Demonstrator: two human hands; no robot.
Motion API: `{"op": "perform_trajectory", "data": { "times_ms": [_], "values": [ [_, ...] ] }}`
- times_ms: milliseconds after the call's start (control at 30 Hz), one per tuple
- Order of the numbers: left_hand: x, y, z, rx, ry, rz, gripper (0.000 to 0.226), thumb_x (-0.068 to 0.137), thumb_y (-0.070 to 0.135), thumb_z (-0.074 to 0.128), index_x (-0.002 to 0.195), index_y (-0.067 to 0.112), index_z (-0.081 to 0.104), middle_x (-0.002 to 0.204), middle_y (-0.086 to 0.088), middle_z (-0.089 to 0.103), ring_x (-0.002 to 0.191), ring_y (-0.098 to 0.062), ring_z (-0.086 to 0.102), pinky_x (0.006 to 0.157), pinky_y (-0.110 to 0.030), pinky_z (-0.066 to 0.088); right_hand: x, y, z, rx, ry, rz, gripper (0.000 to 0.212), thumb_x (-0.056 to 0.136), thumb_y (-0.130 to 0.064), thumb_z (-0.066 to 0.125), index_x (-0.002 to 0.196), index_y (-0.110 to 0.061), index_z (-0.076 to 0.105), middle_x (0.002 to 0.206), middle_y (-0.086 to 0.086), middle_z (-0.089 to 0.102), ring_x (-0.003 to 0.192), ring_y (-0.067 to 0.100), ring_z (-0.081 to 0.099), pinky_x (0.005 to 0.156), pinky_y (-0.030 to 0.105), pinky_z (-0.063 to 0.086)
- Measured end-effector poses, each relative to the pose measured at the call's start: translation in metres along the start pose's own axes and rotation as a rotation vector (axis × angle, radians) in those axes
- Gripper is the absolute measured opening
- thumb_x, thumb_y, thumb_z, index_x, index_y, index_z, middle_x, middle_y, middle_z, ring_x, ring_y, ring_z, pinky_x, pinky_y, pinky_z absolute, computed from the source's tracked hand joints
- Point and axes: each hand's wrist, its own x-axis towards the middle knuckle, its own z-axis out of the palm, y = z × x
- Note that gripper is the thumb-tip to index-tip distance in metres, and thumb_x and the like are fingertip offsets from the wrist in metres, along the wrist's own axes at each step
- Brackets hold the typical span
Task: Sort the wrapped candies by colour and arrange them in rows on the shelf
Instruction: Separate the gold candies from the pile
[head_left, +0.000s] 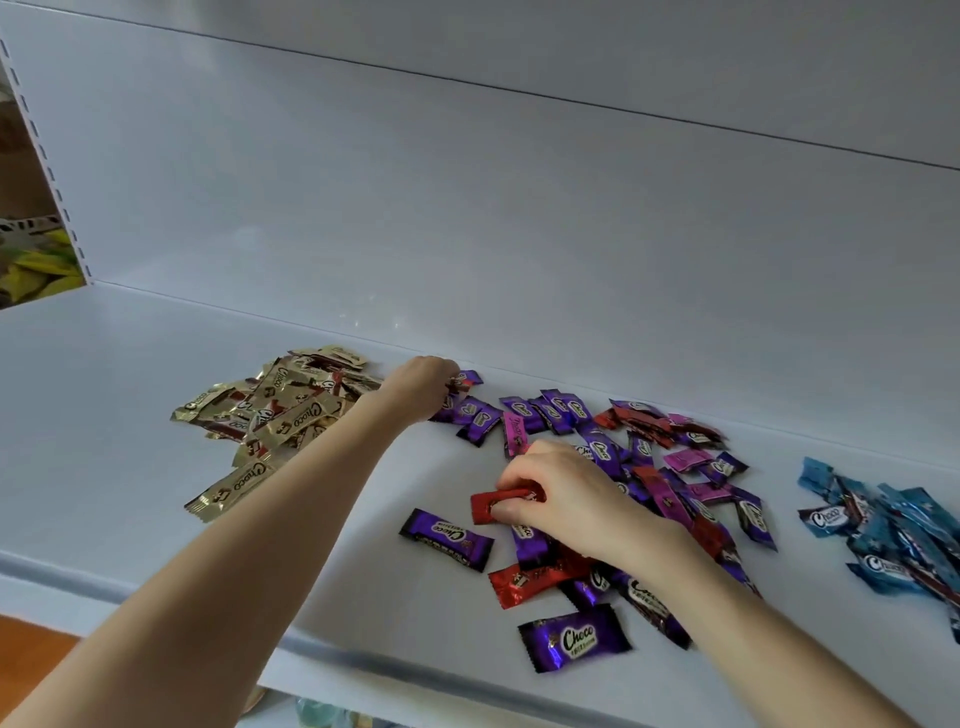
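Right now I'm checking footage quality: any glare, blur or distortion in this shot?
Head view: soft even light, faint reflections on the shelf back wall; wide-angle lens bends its straight edges; gold candies and purple candy print readable; left hand slightly soft.

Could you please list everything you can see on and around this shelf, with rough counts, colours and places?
Shelf: one, white, with a white back panel.
Gold candies: a heap, too overlapped to count, left.
Mixed pile: many purple, some red and pink candies, centre.
Purple candy: one, lying apart, left of the pile.
Purple candy near the edge: one, at the front.
Blue candies: a heap, far right.
Left hand: reaching to the pile's far left end; its grip hidden.
Right hand: grip closed on a red candy.
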Motion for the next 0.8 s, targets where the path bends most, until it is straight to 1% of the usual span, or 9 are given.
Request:
{"op": "perform_trajectory", "data": {
  "times_ms": [133,200,267,333,433,500,667,733,800],
  "values": [
    [0.002,0.005,-0.009,0.026,0.053,-0.022,0.029,0.089,0.002,0.051,0.117,0.000,0.059,0.117,-0.018,0.056,0.109,-0.031,0.051,0.083,-0.031,0.039,-0.002,0.007,-0.005,0.240,0.104,0.080,0.003,0.085,-0.023,0.064,0.087,-0.023,0.063,0.086,-0.008,0.060,0.080,0.006,0.055,0.069,0.017,0.042],
    [-0.005,0.011,-0.018,-0.090,0.108,-0.052,0.026,0.087,0.003,0.054,0.112,0.002,0.061,0.110,-0.015,0.059,0.100,-0.029,0.054,0.076,-0.029,0.038,-0.004,0.013,-0.009,0.342,0.198,0.140,0.006,0.084,-0.019,0.064,0.086,-0.024,0.063,0.084,-0.007,0.064,0.079,0.006,0.059,0.069,0.015,0.044],
    [-0.018,0.022,-0.027,-0.425,0.113,-0.116,0.020,0.086,0.002,0.054,0.106,0.004,0.058,0.097,-0.013,0.058,0.082,-0.026,0.056,0.066,-0.029,0.041,-0.006,0.017,-0.015,0.560,0.285,0.213,0.009,0.084,-0.013,0.065,0.086,-0.022,0.064,0.083,-0.006,0.065,0.076,0.002,0.061,0.068,0.010,0.046],
    [-0.039,0.039,-0.037,-0.900,-0.013,-0.151,0.014,0.088,-0.004,0.052,0.100,0.003,0.050,0.088,-0.014,0.057,0.068,-0.020,0.057,0.057,-0.026,0.046,-0.007,0.018,-0.021,0.838,0.351,0.278,0.011,0.083,-0.009,0.065,0.084,-0.020,0.064,0.080,-0.004,0.066,0.068,-0.003,0.062,0.063,0.006,0.046],
    [-0.072,0.063,-0.042,-1.338,-0.241,-0.123,0.007,0.092,-0.001,0.049,0.088,0.005,0.052,0.074,-0.009,0.052,0.064,-0.014,0.052,0.058,-0.023,0.045,-0.007,0.016,-0.023,1.067,0.412,0.332,0.006,0.081,-0.011,0.067,0.083,-0.015,0.065,0.078,-0.001,0.067,0.071,0.006,0.064,0.068,0.017,0.049],
    [-0.086,0.073,-0.041,-1.414,-0.295,-0.065,0.014,0.094,0.011,0.051,0.082,0.007,0.056,0.070,-0.004,0.049,0.063,-0.011,0.047,0.058,-0.020,0.044,-0.008,0.013,-0.022,1.147,0.447,0.337,0.005,0.080,-0.012,0.068,0.083,-0.012,0.064,0.077,0.001,0.067,0.073,0.012,0.063,0.073,0.026,0.049],
    [-0.108,0.085,-0.037,-1.498,-0.258,0.011,0.020,0.079,0.031,0.059,0.076,0.011,0.058,0.065,0.000,0.049,0.058,-0.008,0.045,0.053,-0.015,0.043,-0.020,0.010,-0.017,1.136,0.512,0.374,0.011,0.080,-0.018,0.069,0.083,-0.010,0.062,0.081,0.006,0.067,0.078,0.018,0.065,0.077,0.032,0.052],
    [-0.114,0.089,-0.032,-1.440,-0.243,0.062,0.013,0.080,0.021,0.062,0.079,0.009,0.060,0.060,0.002,0.052,0.055,-0.006,0.048,0.051,-0.014,0.043,-0.028,0.010,-0.014,1.102,0.483,0.368,0.014,0.082,-0.017,0.067,0.090,-0.006,0.063,0.083,0.006,0.068,0.078,0.015,0.065,0.075,0.029,0.052],
    [-0.115,0.091,-0.026,-1.385,-0.156,0.029,0.006,0.088,0.008,0.059,0.083,0.007,0.060,0.058,0.005,0.060,0.051,-0.003,0.056,0.050,-0.013,0.044,-0.035,0.011,-0.013,1.050,0.439,0.327,0.007,0.086,-0.014,0.062,0.090,-0.009,0.063,0.082,0.002,0.067,0.076,0.008,0.063,0.070,0.022,0.052]
  ]
}}
